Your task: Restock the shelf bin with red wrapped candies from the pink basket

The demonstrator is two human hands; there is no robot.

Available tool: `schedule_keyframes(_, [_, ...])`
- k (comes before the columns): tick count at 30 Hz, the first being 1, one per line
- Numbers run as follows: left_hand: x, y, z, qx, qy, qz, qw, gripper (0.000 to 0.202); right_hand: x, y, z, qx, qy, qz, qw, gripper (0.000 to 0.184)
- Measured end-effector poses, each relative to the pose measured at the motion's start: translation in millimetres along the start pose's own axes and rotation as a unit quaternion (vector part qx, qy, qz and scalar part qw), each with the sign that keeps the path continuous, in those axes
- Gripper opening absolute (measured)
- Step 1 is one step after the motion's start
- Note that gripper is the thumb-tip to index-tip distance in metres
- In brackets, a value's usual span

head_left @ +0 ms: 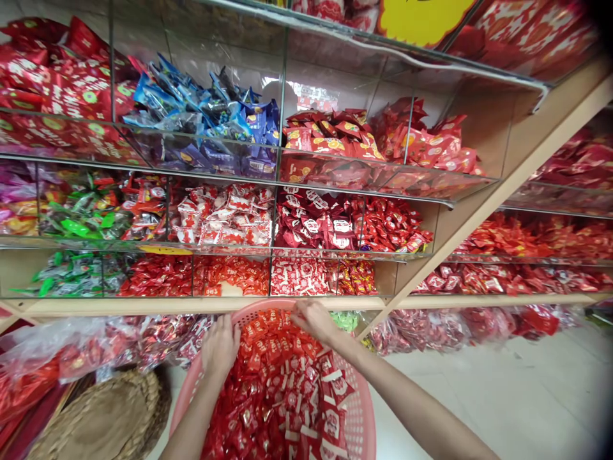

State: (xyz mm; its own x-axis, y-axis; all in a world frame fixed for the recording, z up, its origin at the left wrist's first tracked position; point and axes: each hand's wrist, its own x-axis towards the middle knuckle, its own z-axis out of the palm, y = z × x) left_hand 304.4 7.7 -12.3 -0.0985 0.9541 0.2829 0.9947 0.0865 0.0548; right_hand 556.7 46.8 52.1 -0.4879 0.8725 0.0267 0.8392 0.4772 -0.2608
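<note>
A pink plastic basket (360,409) with holes in its wall is filled with small wrapped candies (278,390), mostly red and orange with white print. My left hand (221,348) is closed over the basket's left far rim, its fingertips near the orange packets. At the far rim, a little right of the middle, my right hand (313,322) is curled closed on the edge; its fingertips are partly hidden. Just beyond the basket, a low shelf compartment holds orange-red candies (234,271), with white-and-red candies (299,276) in the compartment beside it.
Clear-fronted shelves (325,305) rise ahead, divided into compartments of wrapped sweets. Blue packets (191,102) fill one upper section. Bagged sweets (115,345) lie below the shelf, and a woven round stool or basket (100,418) stands at lower left. Pale tiled floor (517,390) extends at right.
</note>
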Motion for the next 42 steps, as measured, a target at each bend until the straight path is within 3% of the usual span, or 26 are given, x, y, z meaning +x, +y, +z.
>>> schedule_keyframes(4, [-1.2, -0.1, 0.4, 0.003, 0.002, 0.0, 1.0, 0.038, 38.7, 24.1, -14.6, -0.048, 0.015, 0.088, 0.995, 0.021])
schedule_keyframes(9, [-1.5, 0.5, 0.5, -0.005, 0.007, -0.006, 1.0, 0.037, 64.7, 46.1, -14.8, -0.083, -0.005, 0.134, 0.987, 0.031])
schedule_keyframes(15, [-0.3, 0.9, -0.4, -0.014, -0.002, -0.012, 1.0, 0.038, 75.1, 56.1, -8.7, -0.091, -0.041, 0.139, 0.985, 0.039])
schedule_keyframes(24, [-0.9, -0.1, 0.2, -0.026, 0.012, -0.008, 1.0, 0.037, 78.5, 54.8, -4.5, -0.1, -0.045, 0.145, 0.983, 0.027])
schedule_keyframes(34, [0.1, -2.0, 5.2, -0.007, 0.012, -0.002, 1.0, 0.039, 49.0, 49.4, -34.1, -0.086, 0.008, 0.142, 0.986, 0.028])
schedule_keyframes(38, [0.6, -1.9, 4.4, 0.002, 0.006, 0.002, 1.0, 0.039, 15.5, 28.8, -35.9, -0.031, 0.041, 0.058, 0.997, 0.025])
schedule_keyframes(42, [0.9, -1.7, 2.6, -0.008, 0.008, 0.009, 1.0, 0.039, -19.2, 5.0, -16.9, 0.006, -0.028, -0.049, 0.998, 0.014])
